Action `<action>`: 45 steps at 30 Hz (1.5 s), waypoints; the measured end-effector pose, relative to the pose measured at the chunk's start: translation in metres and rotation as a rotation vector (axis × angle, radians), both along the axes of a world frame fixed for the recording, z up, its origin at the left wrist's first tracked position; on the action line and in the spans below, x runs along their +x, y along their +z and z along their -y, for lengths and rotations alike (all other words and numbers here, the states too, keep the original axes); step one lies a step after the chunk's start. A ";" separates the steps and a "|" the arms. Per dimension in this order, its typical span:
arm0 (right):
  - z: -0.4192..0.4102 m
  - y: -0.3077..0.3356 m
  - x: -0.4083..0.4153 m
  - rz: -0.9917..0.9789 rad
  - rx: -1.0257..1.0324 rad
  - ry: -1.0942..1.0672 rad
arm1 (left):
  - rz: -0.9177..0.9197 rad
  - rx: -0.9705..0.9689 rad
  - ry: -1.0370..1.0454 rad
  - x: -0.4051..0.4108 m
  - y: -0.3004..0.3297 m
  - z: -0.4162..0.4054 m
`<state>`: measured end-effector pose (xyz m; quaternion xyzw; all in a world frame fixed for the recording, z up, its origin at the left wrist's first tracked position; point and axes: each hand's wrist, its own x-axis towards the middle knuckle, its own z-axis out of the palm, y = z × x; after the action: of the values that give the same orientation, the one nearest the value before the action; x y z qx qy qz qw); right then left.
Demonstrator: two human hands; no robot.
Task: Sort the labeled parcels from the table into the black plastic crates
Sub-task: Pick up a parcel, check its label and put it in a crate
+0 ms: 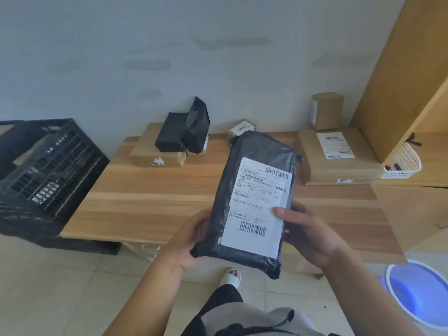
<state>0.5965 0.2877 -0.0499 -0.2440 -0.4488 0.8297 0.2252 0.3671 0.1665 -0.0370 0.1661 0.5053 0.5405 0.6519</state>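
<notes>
I hold a black poly-bag parcel (252,166) with a white shipping label facing me, lifted above the wooden table (150,202). My left hand (191,241) grips its lower left edge, and my right hand (308,234) grips its right side, thumb on the label. Black plastic crates (46,170) stand stacked to the left of the table. Further parcels lie at the table's back: two black bags (184,132) on a flat cardboard box (157,156), a small carton (242,128), a large labelled flat box (337,158) and an upright carton (327,111).
A wooden shelf unit (412,93) rises on the right, with a white mesh basket (404,163) on its ledge. A blue basin (419,292) sits on the tiled floor at lower right. My foot in a white slipper (232,277) is under the table's front edge.
</notes>
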 end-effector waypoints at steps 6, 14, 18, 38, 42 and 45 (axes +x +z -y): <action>-0.001 0.022 0.001 0.088 0.190 -0.056 | -0.368 0.192 -0.041 -0.039 0.027 0.029; 0.031 0.042 -0.008 0.062 0.261 -0.058 | -0.686 0.219 -0.156 -0.016 0.046 0.060; 0.051 0.056 -0.014 0.068 0.305 -0.081 | -0.668 0.249 -0.139 -0.024 0.050 0.076; 0.216 0.065 -0.100 0.195 0.304 0.130 | -0.538 0.164 0.033 -0.102 0.027 0.260; 0.245 0.072 -0.120 0.192 0.336 0.160 | -0.530 0.188 0.071 -0.117 0.028 0.294; 0.269 0.078 -0.145 0.178 0.352 0.192 | -0.519 0.192 0.141 -0.131 0.029 0.327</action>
<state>0.4514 0.0188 0.0277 -0.2295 -0.6261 0.7312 0.1438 0.2361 -0.1603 -0.0082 0.3246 0.6121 0.5691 0.4428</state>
